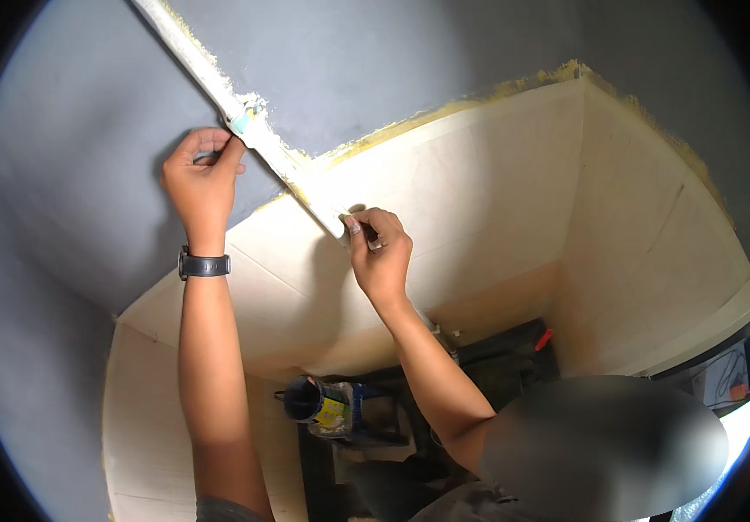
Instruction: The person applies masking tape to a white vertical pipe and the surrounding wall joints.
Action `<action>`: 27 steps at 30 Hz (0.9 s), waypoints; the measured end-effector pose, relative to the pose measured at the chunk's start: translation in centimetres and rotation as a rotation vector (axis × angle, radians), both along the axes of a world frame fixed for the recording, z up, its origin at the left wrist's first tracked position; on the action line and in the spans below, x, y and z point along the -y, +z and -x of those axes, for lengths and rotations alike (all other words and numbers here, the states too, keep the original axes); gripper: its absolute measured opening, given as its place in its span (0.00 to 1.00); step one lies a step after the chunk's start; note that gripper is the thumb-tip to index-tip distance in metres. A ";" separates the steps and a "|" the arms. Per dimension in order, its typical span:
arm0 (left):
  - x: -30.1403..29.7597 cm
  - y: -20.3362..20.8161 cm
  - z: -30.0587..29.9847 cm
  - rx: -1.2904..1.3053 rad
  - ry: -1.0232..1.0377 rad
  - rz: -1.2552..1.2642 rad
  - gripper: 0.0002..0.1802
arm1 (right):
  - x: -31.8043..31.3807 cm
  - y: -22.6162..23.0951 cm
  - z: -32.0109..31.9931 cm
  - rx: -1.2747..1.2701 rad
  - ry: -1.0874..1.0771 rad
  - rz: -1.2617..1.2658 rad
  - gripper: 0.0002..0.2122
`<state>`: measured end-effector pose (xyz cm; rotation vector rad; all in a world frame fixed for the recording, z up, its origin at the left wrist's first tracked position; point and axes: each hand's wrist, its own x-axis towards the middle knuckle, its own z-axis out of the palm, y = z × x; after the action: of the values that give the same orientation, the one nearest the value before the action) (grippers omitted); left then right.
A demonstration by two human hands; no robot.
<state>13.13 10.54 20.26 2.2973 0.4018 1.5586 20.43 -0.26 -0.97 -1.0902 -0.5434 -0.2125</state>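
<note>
The white strip [199,68] runs slantwise from the far left to the middle, over the grey surface [349,52] and past the ragged yellow edge [444,109] onto the cream surface [497,165]. The left hand [202,174] is beside its teal patch [240,122]; thumb and forefinger come together at the strip's left side, though I cannot tell whether they clamp it or only press there. The right hand [385,261] is at the near end, its thumb and forefinger pinched on the tip, the other fingers curled loosely.

The strip looks light, long and slim, probably stiff enough to keep its line yet able to flex if only one end is pulled. Its face seems smooth, so a narrow pinch could slip; rough crumbs along the right side may flake under the fingers. The material itself cannot be made out, as glare washes out the middle. The near end gives the cleanest hold, thumb and forefinger on opposite sides, with the second hold at the patch to spread any load. Squeezing the patch hard seems unwise, since a joint there could be weak
</note>
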 end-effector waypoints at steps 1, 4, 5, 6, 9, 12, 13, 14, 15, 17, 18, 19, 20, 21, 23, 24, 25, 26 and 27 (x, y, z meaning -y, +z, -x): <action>-0.2 0.0 0.2 -0.008 0.002 -0.011 0.08 | 0.2 0.2 -0.1 -0.008 0.002 -0.011 0.01; -0.8 0.0 0.5 -0.041 0.071 -0.137 0.08 | 1.2 1.0 -0.7 -0.129 0.134 -0.122 0.01; -1.0 -0.1 0.5 -0.033 0.046 -0.100 0.08 | 1.9 1.3 -1.3 -0.081 0.082 -0.040 0.00; -1.2 0.0 0.4 -0.026 0.022 -0.063 0.08 | 2.2 1.5 -1.8 -0.035 0.031 0.043 0.01; -1.3 0.2 0.2 -0.013 -0.049 -0.041 0.09 | 2.6 1.2 -2.3 -0.039 0.069 0.020 0.02; -1.0 0.2 0.2 -0.038 -0.026 -0.016 0.09 | 3.5 1.3 -3.2 -0.015 0.070 0.000 0.02; -0.9 0.2 0.2 -0.039 -0.024 -0.025 0.09 | 3.9 1.6 -3.6 0.003 0.060 -0.016 0.03; -0.7 0.2 0.1 -0.051 -0.020 -0.037 0.09 | 4.3 1.8 -3.7 0.002 0.061 -0.025 0.03; -0.6 0.3 0.1 -0.064 -0.017 -0.048 0.09 | 4.6 2.0 -3.8 0.014 0.080 0.018 0.03; -0.5 0.1 0.3 -0.048 -0.027 -0.055 0.09 | 4.8 2.1 -3.9 0.038 0.089 0.071 0.04; -0.5 0.2 0.2 -0.030 -0.038 -0.059 0.08 | 4.9 2.3 -4.0 0.035 0.088 0.066 0.04; -0.5 0.1 0.2 -0.033 -0.039 -0.058 0.08 | 5.0 2.4 -4.2 0.092 -0.001 0.073 0.04; -0.6 0.1 0.2 -0.039 -0.050 -0.055 0.08 | 5.1 2.6 -4.5 0.148 -0.091 0.080 0.05; -0.6 0.1 0.1 -0.045 -0.061 -0.053 0.08 | 5.5 3.0 -5.0 0.145 -0.092 0.080 0.05; -0.1 0.1 0.4 -0.056 -0.034 -0.059 0.08 | 6.3 4.1 -5.9 0.176 -0.169 0.156 0.05; 0.1 0.0 0.3 -0.060 -0.023 -0.064 0.08 | 6.8 4.7 -6.7 0.185 -0.174 0.161 0.05; -0.1 -0.1 0.4 -0.062 -0.014 -0.062 0.08 | 7.0 5.1 -7.3 0.190 -0.142 0.173 0.04; -0.1 -0.1 0.4 -0.054 -0.029 -0.060 0.08 | 7.5 5.6 -7.9 0.196 -0.115 0.185 0.04; -0.1 -0.1 0.5 -0.046 -0.042 -0.057 0.08 | 8.0 6.1 -8.6 0.197 -0.109 0.187 0.04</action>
<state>12.68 10.67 20.11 2.3722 0.3216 1.5186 29.07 -8.29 5.17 -1.2900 -0.6910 -0.3733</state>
